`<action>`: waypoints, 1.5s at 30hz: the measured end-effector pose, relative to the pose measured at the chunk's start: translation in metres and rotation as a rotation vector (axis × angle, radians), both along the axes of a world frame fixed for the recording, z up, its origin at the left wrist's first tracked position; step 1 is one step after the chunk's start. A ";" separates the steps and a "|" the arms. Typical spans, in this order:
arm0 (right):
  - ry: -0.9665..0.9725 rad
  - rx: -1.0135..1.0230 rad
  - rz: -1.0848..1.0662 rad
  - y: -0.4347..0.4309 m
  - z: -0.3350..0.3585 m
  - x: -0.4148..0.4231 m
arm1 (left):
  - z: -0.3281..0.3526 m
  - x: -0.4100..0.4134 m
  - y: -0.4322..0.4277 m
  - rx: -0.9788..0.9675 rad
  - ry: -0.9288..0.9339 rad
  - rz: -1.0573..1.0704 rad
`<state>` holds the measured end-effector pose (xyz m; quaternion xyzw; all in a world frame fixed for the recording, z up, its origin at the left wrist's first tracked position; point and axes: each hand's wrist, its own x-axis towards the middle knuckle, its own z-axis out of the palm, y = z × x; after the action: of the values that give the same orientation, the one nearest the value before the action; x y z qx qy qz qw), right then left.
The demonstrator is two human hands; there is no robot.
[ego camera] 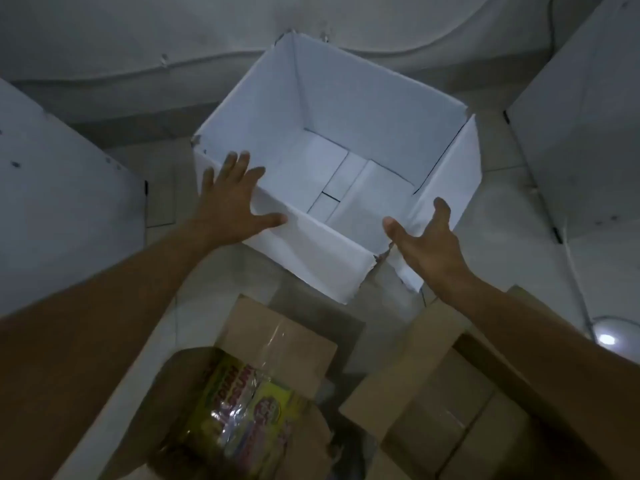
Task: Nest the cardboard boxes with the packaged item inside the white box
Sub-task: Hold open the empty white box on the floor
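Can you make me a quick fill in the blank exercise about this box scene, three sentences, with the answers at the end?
1. The white box is open at the top, and inside it is ____.
2. The packaged item lies in a ____ cardboard box nearest the camera.
3. The left hand lies on the white box's near-left rim with its fingers ____; the right hand is open by the near-right corner.

Answers: empty; brown; spread

Pale panels (62,209) flank a tiled floor (491,216).
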<state>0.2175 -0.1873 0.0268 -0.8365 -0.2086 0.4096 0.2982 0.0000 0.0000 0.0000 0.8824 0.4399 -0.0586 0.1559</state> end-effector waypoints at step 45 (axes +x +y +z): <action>-0.417 -0.180 0.261 0.076 -0.050 0.127 | -0.040 0.005 -0.029 0.013 -0.350 0.942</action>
<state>0.3444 -0.1117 -0.0235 -0.8921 -0.3343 0.2802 0.1177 0.0048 -0.0285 -0.0402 0.5854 0.7583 0.1698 0.2312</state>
